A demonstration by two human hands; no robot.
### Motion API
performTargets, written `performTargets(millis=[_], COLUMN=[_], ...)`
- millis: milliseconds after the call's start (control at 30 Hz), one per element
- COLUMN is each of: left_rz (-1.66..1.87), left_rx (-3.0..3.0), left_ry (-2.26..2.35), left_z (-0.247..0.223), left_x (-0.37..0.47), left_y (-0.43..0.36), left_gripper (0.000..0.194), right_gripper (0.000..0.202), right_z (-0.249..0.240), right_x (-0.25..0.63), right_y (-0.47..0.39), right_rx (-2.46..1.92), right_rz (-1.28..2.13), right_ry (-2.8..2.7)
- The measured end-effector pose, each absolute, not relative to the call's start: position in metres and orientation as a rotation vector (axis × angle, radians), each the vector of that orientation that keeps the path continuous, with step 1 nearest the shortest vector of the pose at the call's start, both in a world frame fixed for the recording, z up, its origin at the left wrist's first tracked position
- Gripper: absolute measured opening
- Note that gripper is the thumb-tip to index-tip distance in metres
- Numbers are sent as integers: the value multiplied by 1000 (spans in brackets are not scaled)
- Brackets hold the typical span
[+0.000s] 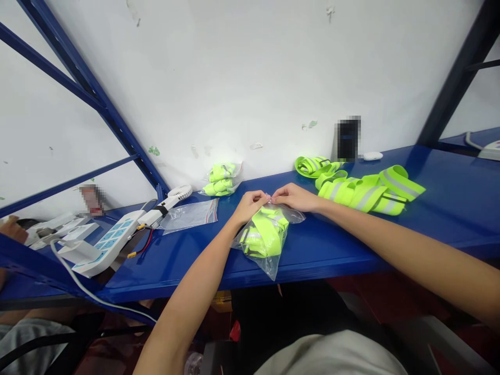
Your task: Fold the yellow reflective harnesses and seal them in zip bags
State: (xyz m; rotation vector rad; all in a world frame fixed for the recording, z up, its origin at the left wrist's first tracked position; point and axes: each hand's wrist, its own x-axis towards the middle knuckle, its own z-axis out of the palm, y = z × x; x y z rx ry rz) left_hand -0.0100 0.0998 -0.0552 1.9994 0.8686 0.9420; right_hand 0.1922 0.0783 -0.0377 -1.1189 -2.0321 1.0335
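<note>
Pinching the upper edge of a clear plastic bag (273, 266) between the thumbs and fingers of both hands, I have my fingertips nearly meeting at its top. My left hand (252, 205) grips the near-left part of that edge, and my right hand (292, 198) grips just beside it, with a corner of the film sticking out below my fingers. Inside the bag sits a folded bundle of neon yellow-green strap with grey reflective stripes (269, 232); it looks wholly inside, close to the front edge of the blue tabletop (172, 265). My fingers cover the bag's mouth, so I cannot tell whether it is sealed.

Judging by how things lie, I am partway along. Against the white wall, two neon yellow-green bundles in clear plastic (221, 179) rest one above the other, looking finished; I cannot tell whether they share one bag. To my right, a loose heap of neon yellow-green striped strap (363, 192) and a coiled neon yellow-green strap (312, 165) behind it have no bag around them, so those appear left over. One flat clear bag with a red line along its end (191, 214) lies to my left with nothing visible in it, beside a white handheld fan (180, 192), well apart from the loose straps.
</note>
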Motion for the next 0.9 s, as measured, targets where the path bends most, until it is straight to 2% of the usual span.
performTargets(millis=[400, 700, 900], left_rz=[892, 864, 881], left_rx=[1918, 1862, 1873], left_ry=[872, 898, 902], left_z=[-50, -50, -49], left_x=[-10, -9, -11], left_y=[96, 97, 97], left_gripper=[37, 25, 24], right_gripper=[34, 33, 32], right_z=[-43, -46, -43], right_x=[189, 188, 188], right_y=[82, 84, 80], right_rx=[-1089, -1070, -1052], right_rz=[997, 960, 931], right_ry=[-2017, -1999, -2015])
